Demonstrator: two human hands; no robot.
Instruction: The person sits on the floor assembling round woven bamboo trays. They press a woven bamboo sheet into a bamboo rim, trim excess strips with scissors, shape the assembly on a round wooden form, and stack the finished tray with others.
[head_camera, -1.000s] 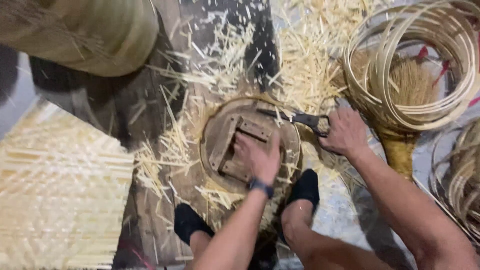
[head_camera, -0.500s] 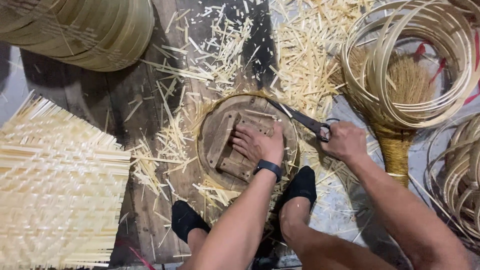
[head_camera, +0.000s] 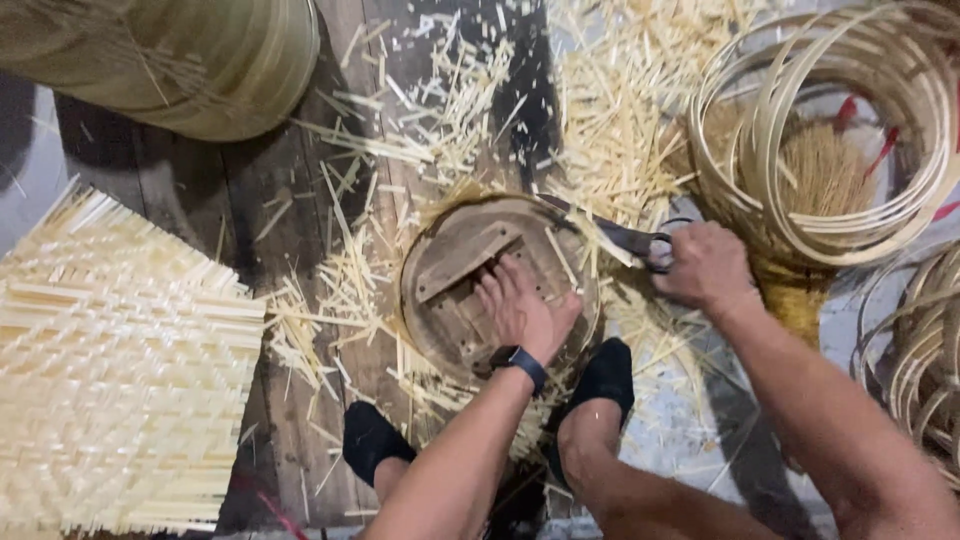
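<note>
Wooden round form (head_camera: 470, 290) lies on the plank floor (head_camera: 250, 220) before the feet; the left hand (head_camera: 522, 310) presses flat on it, fingers spread. At its right edge the right hand (head_camera: 705, 265) grips shears (head_camera: 620, 235), blades pointing up-left along the rim.

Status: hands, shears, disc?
Left hand flat on round wooden disc. Right hand grips shears, blades at disc rim. Bamboo offcuts litter the floor around.

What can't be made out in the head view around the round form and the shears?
- Shears handles: wrapped by right hand.
- Blade tips: lost among strips at the round wooden form's rim.
- Form's centre: under left hand.
- Hoop coils: cut off by the right edge.
</note>
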